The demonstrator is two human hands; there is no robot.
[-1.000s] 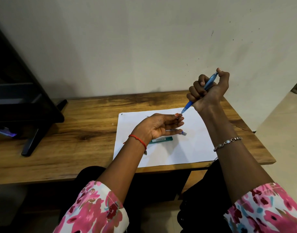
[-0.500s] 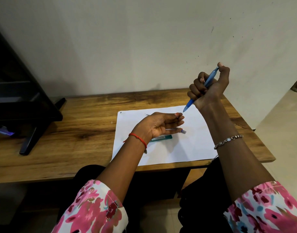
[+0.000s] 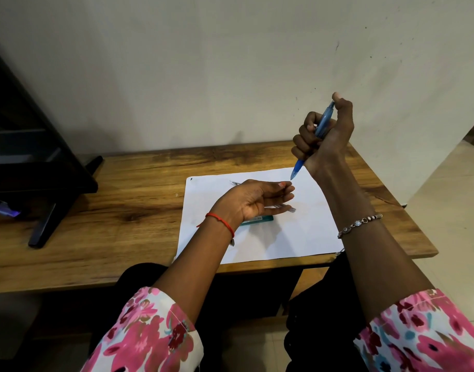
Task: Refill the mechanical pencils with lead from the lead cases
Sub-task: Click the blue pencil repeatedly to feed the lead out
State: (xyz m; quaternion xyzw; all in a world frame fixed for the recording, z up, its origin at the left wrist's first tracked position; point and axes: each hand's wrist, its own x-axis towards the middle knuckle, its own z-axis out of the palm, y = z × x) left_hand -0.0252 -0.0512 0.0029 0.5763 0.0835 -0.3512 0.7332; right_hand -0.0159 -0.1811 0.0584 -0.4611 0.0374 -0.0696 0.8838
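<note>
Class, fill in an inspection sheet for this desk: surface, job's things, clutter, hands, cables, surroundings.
Surface: wooden desk with white paper on it.
Job's things: blue pencil raised, tip down; green case on the paper, partly hidden by the left hand; clear barcoded item near it, kind unclear.
Clutter: purple item at the left edge.
Hands: right hand grips the pencil, thumb on its top; left hand open, fingertips near the pencil's tip.
Cables: nothing seen.
Surroundings: black stand, wall, tiled floor.
</note>
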